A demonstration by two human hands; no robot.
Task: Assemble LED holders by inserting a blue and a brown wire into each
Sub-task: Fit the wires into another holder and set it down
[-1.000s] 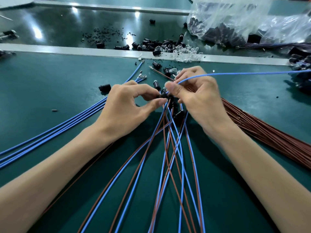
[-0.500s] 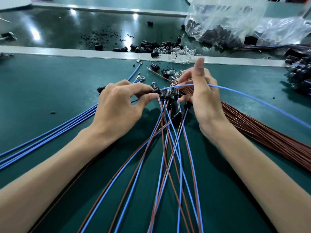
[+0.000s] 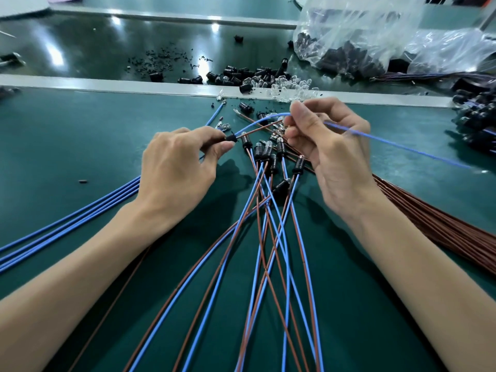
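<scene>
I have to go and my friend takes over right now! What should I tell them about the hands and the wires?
Left hand: pinches a black holder.
Right hand: grips the blue wire that runs into that holder; a brown wire also runs from the holder to its fingers.
Done: several wired holders lie between the hands.
Left: seat this brown wire if it is not in yet, hard to tell. Then more: loose blue wires at left, brown bundle at right, spare holders by the far rail.
</scene>
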